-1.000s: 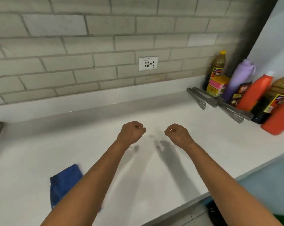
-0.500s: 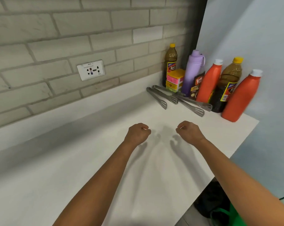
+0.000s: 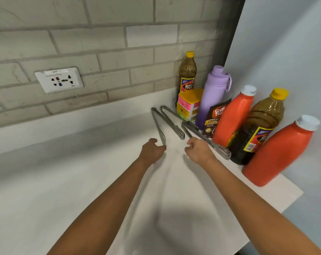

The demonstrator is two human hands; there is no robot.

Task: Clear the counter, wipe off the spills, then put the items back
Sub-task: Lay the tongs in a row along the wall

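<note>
Two metal tongs lie on the white counter (image 3: pixel 64 181): one pair (image 3: pixel 167 122) to the left, another (image 3: pixel 207 140) beside the bottles. My left hand (image 3: pixel 152 150) hovers at the near tip of the left tongs, fingers loosely curled and holding nothing. My right hand (image 3: pixel 198 150) is just short of the right tongs, fingers curled and empty. Crowded into the back right corner are a small vinegar bottle (image 3: pixel 187 74), a yellow-pink box stack (image 3: pixel 189 103), a purple flask (image 3: pixel 214 94), a coffee sachet (image 3: pixel 214 120), two orange bottles (image 3: pixel 233 116) (image 3: pixel 277 153) and a large brown bottle (image 3: pixel 257 129).
A grey brick wall with a white socket plate (image 3: pixel 59 80) backs the counter. A pale blue wall (image 3: pixel 285 43) closes the right side. The counter's front edge runs diagonally at lower right.
My view has swung right, so the blue cloth has left the frame. Both hands moved forward and right, from mid-counter to the tips of the tongs.
</note>
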